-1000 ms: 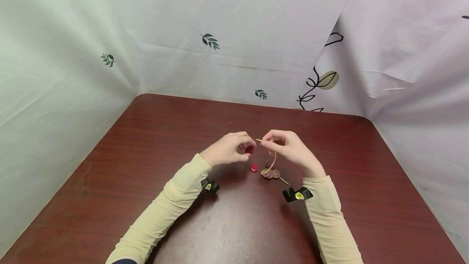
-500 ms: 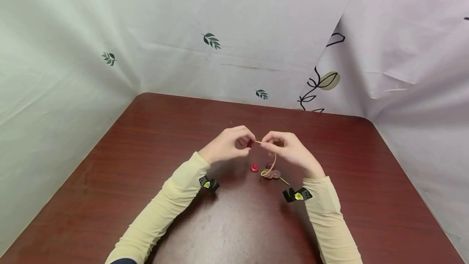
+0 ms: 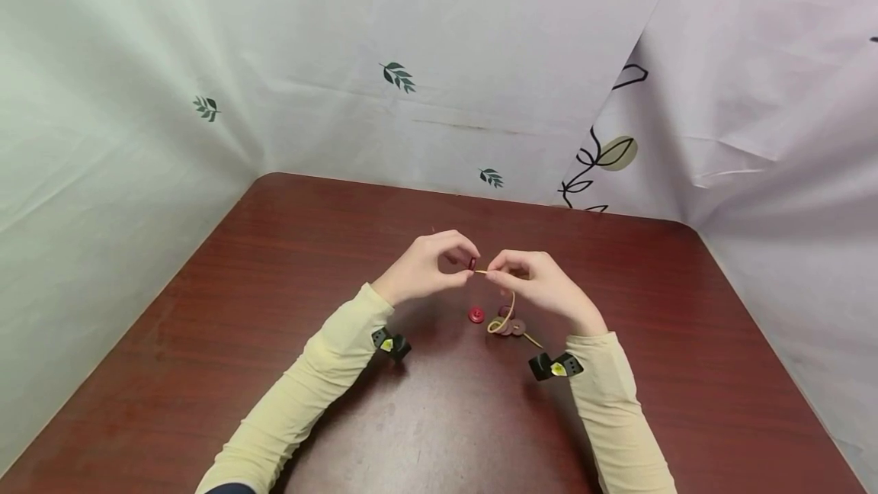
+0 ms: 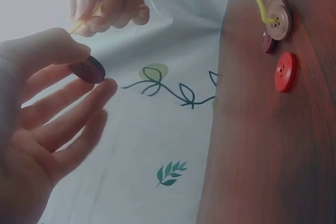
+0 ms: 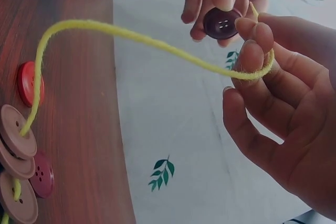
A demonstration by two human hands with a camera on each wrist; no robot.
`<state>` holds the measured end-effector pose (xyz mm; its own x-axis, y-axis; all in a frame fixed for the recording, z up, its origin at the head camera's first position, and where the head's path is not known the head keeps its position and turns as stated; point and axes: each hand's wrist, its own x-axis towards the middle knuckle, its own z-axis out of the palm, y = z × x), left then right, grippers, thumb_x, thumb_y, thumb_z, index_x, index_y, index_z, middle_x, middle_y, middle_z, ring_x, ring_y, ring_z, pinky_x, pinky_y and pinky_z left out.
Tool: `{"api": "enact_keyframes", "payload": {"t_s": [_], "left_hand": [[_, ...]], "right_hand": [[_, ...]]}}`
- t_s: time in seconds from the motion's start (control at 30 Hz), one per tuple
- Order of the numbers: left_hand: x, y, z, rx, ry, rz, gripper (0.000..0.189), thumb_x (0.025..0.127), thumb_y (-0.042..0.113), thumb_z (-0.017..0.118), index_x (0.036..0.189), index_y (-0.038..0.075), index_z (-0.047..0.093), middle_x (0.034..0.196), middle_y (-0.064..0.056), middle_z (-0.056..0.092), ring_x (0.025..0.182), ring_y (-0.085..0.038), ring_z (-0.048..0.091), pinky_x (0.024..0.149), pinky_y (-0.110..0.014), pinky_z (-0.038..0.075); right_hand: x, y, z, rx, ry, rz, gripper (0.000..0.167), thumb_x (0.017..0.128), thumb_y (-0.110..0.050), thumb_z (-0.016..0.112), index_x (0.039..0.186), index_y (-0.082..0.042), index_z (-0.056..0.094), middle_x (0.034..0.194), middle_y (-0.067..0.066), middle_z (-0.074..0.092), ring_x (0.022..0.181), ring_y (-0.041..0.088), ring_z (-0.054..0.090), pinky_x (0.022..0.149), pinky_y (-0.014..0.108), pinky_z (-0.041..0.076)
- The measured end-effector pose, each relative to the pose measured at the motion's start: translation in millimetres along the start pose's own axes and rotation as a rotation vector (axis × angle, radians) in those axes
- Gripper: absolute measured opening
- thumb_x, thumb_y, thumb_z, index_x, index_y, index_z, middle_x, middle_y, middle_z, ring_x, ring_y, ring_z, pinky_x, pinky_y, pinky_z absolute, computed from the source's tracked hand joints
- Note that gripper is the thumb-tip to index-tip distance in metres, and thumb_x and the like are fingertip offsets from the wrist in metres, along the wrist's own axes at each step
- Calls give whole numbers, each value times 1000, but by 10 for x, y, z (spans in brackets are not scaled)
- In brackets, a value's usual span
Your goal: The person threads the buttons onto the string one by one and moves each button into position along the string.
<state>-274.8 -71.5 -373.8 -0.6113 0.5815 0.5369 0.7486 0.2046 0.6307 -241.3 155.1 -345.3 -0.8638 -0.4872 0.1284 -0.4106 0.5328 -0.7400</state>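
Note:
My left hand (image 3: pixel 427 271) pinches a dark maroon button (image 5: pixel 223 23) with four holes between thumb and fingertips, above the table. In the head view it is seen nearly edge-on. Close by on the right, my right hand (image 3: pixel 545 284) pinches a yellow string (image 5: pixel 131 36) near its tip, which points toward the left fingertips. The string hangs from that hand in a curve down to brown buttons (image 5: pixel 20 129) threaded on it, lying on the table. In the right wrist view the string's tip shows beside the button.
A bright red button (image 4: pixel 285 72) lies on the dark red-brown table (image 3: pixel 329 235), left of the strung ones. Another maroon button (image 5: pixel 42 175) lies against the brown buttons. White patterned cloth (image 3: pixel 309 59) hangs behind the table.
My left hand has risen slightly and turned the button from face-on to nearly edge-on. The right hand has dipped a little, and the string's tip now meets the left fingertips in the head view.

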Motion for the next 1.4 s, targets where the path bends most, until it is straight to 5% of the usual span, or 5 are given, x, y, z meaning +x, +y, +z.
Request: {"api": "enact_keyframes", "payload": {"t_s": [0.17, 0.57, 0.83, 1.4], "left_hand": [[3, 20, -14, -41, 20, -26, 24, 81, 2, 72, 104, 8, 66, 99, -8, 69, 89, -15, 70, 80, -41, 57], [4, 15, 2, -203, 27, -89, 29, 82, -3, 71, 109, 3, 64, 106, -9, 68, 98, -17, 70, 84, -40, 57], [7, 23, -6, -275, 30, -109, 30, 82, -4, 71, 110, 4, 65, 107, -11, 68, 98, -17, 70, 85, -44, 56], [16, 49, 3, -235, -7, -91, 29, 83, -2, 71, 111, -1, 63, 106, -11, 68, 98, -16, 69, 84, -35, 57]], "right_hand": [[-8, 3, -8, -3, 6, -8, 7, 94, -21, 64, 88, -18, 67, 66, 9, 61, 65, 27, 62, 66, 23, 44], [-17, -43, -17, -14, 63, 6, 7, 94, -21, 64, 87, -18, 66, 62, -1, 56, 58, 10, 52, 59, 23, 39], [-19, -64, -8, -10, 85, 25, 8, 94, -20, 64, 87, -17, 67, 62, 0, 55, 57, 11, 51, 58, 24, 39], [-8, -64, 2, 15, 72, 31, 10, 94, -20, 63, 89, -13, 68, 63, 3, 55, 65, 38, 55, 56, 25, 41]]}}
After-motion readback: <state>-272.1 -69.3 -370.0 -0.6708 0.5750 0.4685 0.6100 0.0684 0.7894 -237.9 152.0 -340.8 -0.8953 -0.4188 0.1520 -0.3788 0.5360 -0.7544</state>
